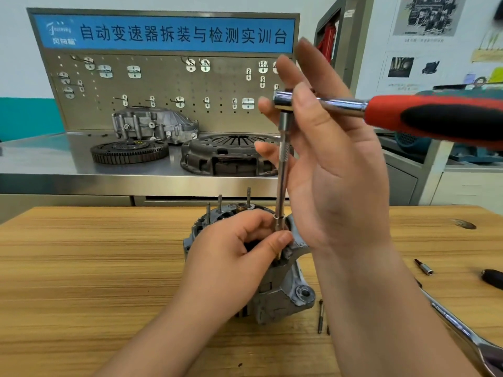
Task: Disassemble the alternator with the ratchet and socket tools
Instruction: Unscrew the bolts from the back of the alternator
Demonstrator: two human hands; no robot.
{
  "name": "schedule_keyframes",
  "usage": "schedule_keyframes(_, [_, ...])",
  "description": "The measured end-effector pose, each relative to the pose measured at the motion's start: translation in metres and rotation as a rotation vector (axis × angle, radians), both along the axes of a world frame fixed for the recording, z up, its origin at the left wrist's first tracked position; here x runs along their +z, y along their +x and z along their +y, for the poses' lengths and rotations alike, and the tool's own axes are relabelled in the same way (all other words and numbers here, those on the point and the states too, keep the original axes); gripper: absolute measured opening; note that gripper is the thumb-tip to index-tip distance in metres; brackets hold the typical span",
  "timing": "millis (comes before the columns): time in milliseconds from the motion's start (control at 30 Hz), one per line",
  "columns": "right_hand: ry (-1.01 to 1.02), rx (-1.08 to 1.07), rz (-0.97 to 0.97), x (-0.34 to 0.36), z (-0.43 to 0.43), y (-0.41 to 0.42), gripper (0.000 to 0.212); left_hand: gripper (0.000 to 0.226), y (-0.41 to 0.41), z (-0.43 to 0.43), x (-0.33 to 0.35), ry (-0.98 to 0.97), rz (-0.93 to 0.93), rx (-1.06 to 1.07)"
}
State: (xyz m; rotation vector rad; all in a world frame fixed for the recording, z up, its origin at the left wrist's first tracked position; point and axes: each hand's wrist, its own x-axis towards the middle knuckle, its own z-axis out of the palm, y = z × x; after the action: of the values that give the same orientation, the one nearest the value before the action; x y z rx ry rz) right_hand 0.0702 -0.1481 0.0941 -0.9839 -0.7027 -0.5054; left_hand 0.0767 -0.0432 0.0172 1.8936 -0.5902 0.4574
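Note:
The grey alternator (283,297) stands on the wooden table (81,268) with several studs sticking up from its top. A long chrome extension bar (283,164) rises vertically from it to the head of a ratchet (283,100), whose red and black handle (435,118) points right. My left hand (234,257) rests on the alternator and pinches the socket end of the extension bar between thumb and fingers. My right hand (334,159) is raised beside the bar, fingers nearly straight and spread, touching the ratchet head and the upper bar.
Another chrome ratchet (462,330) lies at the lower right, with a small bit (424,268), a black handle (492,278) and loose bolts (321,317) nearby. Behind the table, a steel bench holds a clutch cover (226,156), a flywheel (128,151) and a gearbox housing (152,126).

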Motion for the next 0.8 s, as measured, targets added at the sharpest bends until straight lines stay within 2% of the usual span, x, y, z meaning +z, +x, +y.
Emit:
schedule_keyframes(133, [0.054,0.067,0.074,-0.0008,-0.0022,0.0004,0.023,0.012,-0.002,0.0015,0.0003,0.038,-0.043,0.007])
schedule_keyframes(300, [0.019,0.15,0.18,-0.0007,-0.0021,0.0034,0.042,0.021,-0.0046,0.0004,0.0024,0.066,-0.035,-0.03])
schedule_keyframes(433, [0.014,0.043,0.086,-0.0015,0.0012,0.002,0.023,0.015,-0.0032,-0.0008,0.0026,-0.002,0.015,-0.035])
schedule_keyframes(533, [0.008,-0.057,-0.012,-0.001,0.0003,0.001,0.023,0.006,-0.0018,-0.0004,0.0026,-0.02,0.015,-0.009])
schedule_keyframes(667, [0.031,0.036,0.008,-0.0019,0.0003,-0.0005,0.023,0.013,-0.0022,0.0012,0.0012,0.023,-0.021,-0.003])
schedule_keyframes(800, [0.021,0.134,0.133,-0.001,-0.001,0.0022,0.03,0.021,-0.0038,0.0017,0.0019,0.067,-0.009,-0.029])
